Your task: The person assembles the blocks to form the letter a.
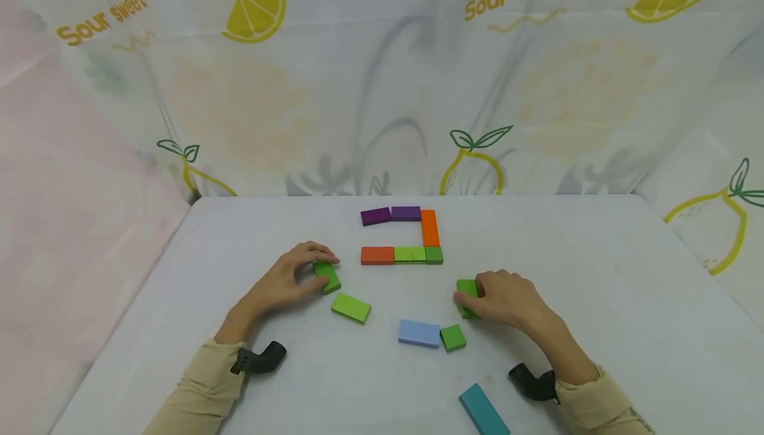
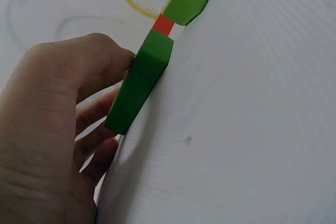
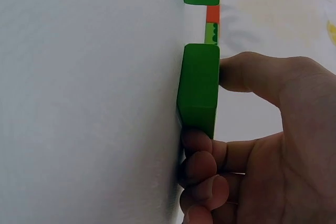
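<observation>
On the left of the white table, my left hand (image 1: 296, 274) pinches a green block (image 1: 326, 278) between thumb and fingers. The left wrist view shows this green block (image 2: 140, 82) low over the tabletop, with the thumb against its edge. My right hand (image 1: 506, 297) grips another green block (image 1: 467, 297) on the right. In the right wrist view, thumb and fingertips hold opposite ends of that block (image 3: 198, 85). Nearest the left hand lies a light green block (image 1: 351, 308). A small green block (image 1: 453, 338) sits just below the right hand, beside a light blue block (image 1: 419, 333).
Farther back, two purple blocks (image 1: 406, 213), an orange block (image 1: 430, 228), a small green block (image 1: 434, 255), a light green block (image 1: 409, 255) and a red-orange block (image 1: 377, 256) form an outline with its left side unclosed. A teal block (image 1: 484, 410) lies at the front. Patterned cloth (image 1: 382, 77) hangs behind.
</observation>
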The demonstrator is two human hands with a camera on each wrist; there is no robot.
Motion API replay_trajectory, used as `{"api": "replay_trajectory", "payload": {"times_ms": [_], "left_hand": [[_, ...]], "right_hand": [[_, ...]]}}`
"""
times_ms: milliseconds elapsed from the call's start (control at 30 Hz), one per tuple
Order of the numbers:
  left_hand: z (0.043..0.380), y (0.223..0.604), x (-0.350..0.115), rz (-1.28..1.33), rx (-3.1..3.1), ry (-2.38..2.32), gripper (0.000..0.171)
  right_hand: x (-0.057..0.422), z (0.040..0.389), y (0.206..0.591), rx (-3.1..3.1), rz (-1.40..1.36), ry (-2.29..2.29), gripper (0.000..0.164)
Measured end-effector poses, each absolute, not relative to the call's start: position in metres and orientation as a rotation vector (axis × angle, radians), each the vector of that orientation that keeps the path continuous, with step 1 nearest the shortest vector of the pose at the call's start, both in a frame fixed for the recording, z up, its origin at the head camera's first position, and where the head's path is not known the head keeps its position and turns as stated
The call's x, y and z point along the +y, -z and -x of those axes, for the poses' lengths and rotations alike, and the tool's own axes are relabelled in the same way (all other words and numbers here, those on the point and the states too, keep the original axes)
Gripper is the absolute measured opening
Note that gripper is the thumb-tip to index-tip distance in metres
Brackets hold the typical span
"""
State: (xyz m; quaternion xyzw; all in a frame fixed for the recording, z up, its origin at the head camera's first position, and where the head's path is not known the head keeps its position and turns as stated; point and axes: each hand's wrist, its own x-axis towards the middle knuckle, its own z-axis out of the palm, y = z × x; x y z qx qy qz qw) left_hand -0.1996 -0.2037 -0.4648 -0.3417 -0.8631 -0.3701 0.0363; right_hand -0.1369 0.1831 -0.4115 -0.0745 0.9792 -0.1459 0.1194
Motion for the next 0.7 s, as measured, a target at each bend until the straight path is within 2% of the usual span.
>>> {"api": "replay_trajectory", "payload": {"times_ms": [700], "left_hand": [[0.2001,0.4645,-0.2014,0.989,-2.659,1.166,0.026]], "right_hand": [[0.1838,0.1422,0.4152,2.850,0.217,0.453,0.036]]}}
